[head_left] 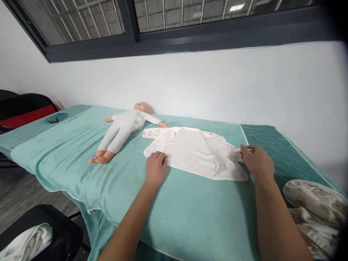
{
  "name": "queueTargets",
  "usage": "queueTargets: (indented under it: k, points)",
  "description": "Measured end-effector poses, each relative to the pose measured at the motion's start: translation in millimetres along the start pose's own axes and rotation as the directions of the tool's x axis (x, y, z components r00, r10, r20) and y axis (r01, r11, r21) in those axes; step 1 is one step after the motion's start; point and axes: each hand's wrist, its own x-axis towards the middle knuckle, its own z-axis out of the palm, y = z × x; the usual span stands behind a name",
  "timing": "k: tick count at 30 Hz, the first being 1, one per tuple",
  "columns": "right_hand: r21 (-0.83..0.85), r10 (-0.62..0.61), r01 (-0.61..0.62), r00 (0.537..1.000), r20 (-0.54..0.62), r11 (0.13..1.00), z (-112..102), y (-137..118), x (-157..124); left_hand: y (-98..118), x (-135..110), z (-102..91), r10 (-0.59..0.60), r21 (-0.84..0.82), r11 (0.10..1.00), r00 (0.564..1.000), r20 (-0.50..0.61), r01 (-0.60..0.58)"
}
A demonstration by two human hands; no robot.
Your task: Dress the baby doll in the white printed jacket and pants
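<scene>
Green sheet [67, 156]: we see its near side hanging down.
Doll [123, 125]: lying, feet toward us.
Left hand [157, 167]: fingers curled at the lower edge of our white shirt [193, 152]; can't tell if gripping.
White shirt: flat on sheet, between our hands.
Right hand [257, 159]: pinching sleeve end.
Folded cloths [318, 206]: near our right forearm.

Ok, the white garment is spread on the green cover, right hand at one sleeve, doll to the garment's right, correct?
Not quite: the head view shows the doll to the left of the white garment. It is spread on the green cover, right hand at one sleeve.
</scene>
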Motion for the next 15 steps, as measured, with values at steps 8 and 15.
queueTargets:
  k: [8, 15]
  points:
    - [-0.186, 0.110, -0.089, 0.988, 0.106, 0.979, -2, 9, -2, -2, 0, 1.3, 0.001, -0.035, 0.999, 1.000, -0.011, -0.001]
    - [-0.001, 0.055, -0.055, 0.996, -0.065, 0.998, 4, 15, 5, -4, 1, 2.1, 0.001, -0.047, 0.999, 1.000, -0.010, -0.001]
